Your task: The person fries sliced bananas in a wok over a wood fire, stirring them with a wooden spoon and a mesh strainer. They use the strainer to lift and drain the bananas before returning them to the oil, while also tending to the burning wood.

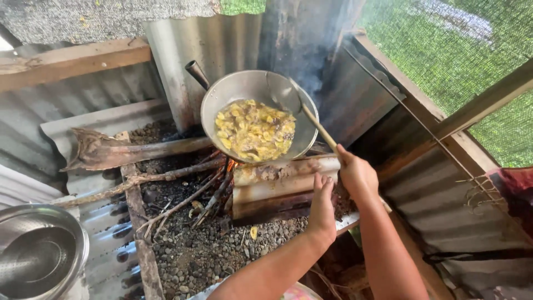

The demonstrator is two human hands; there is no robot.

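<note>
Smoky tin-walled hearth, right hand [358, 176] gripping ladle [302, 111], bowl half hidden in pan [258, 116]

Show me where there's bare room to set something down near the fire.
Free: the gravel bed between the firewood sticks, wooden edge plank and left hand. Crowded: under the pan, where sticks, flames and metal supports bunch.
</note>
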